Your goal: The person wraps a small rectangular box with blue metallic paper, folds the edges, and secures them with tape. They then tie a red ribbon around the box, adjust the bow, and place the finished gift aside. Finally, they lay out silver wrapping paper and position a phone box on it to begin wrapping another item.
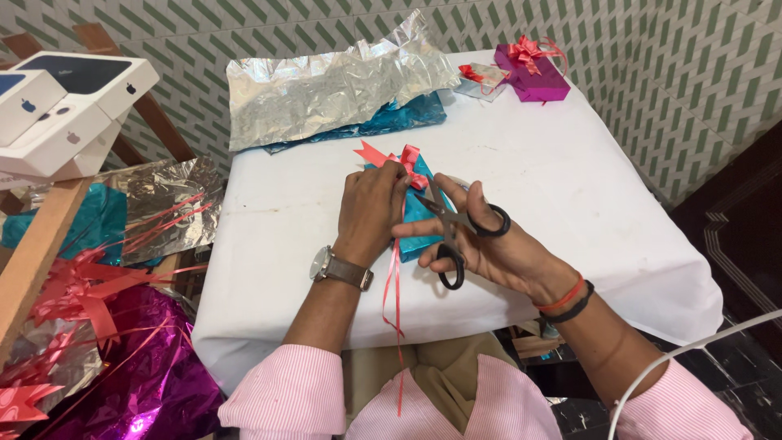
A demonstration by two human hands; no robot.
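Observation:
A small box wrapped in shiny teal foil [417, 213] lies on the white-covered table [538, 179] with a red ribbon bow [399, 159] on top. My left hand [371, 213] presses down on the box beside the bow. My right hand [481, 244] holds black-handled scissors [456, 224], blades pointing up toward the bow. A thin red ribbon tail [396, 301] hangs from the box over the table's near edge to my lap.
Crumpled silver foil [334, 85] lies over teal foil [407, 116] at the table's back. A magenta wrapped box with a red bow [531, 73] and a small silver parcel [481, 81] sit at the far right corner. White boxes [65, 102], foil sheets and ribbons pile at left.

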